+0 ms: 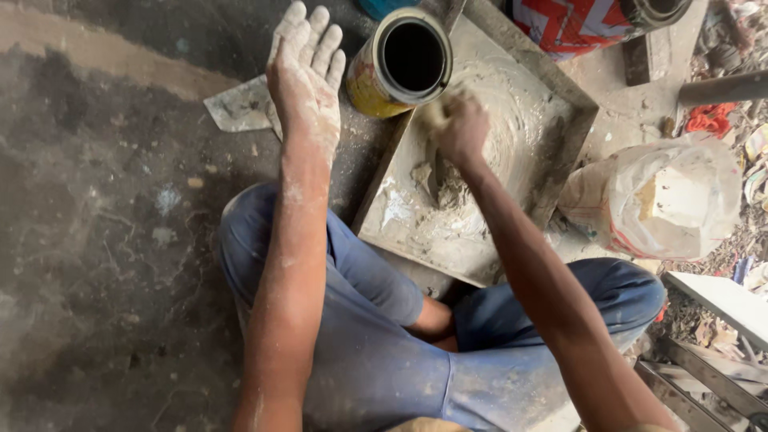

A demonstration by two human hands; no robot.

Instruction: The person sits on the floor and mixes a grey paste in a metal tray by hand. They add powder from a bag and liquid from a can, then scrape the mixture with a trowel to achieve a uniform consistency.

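Left hand: our left hand (306,76) is raised flat above the floor, fingers spread and straight, coated in pale powder, holding nothing.
Right hand: our right hand (460,128) is curled into a fist around a small scraper (436,172), whose dark blade points down into the paste; motion blur hides the exact finger placement.
Paste: a grey-white putty (452,192) sits in a lump near the middle of the mixing slab (560,128), just below our right hand, with swirled smears around it.
Handling: we judge the putty soft, sticky and heavy for its bulk; it will cling to blade and skin, so it is best moved with the blade, not the fingers.
Slab: square, flat, stiff, rough with dried film, lying on the floor (104,240) before our crossed legs.
Tin: a round yellow tin (400,64), open and dark inside, lies tilted at the slab's far corner.
Other blade: a broad, crusted spatula (240,108) rests on the floor beneath our left hand.
Bag: a crumpled plastic sack (672,200) of pale powder stands right of the slab.
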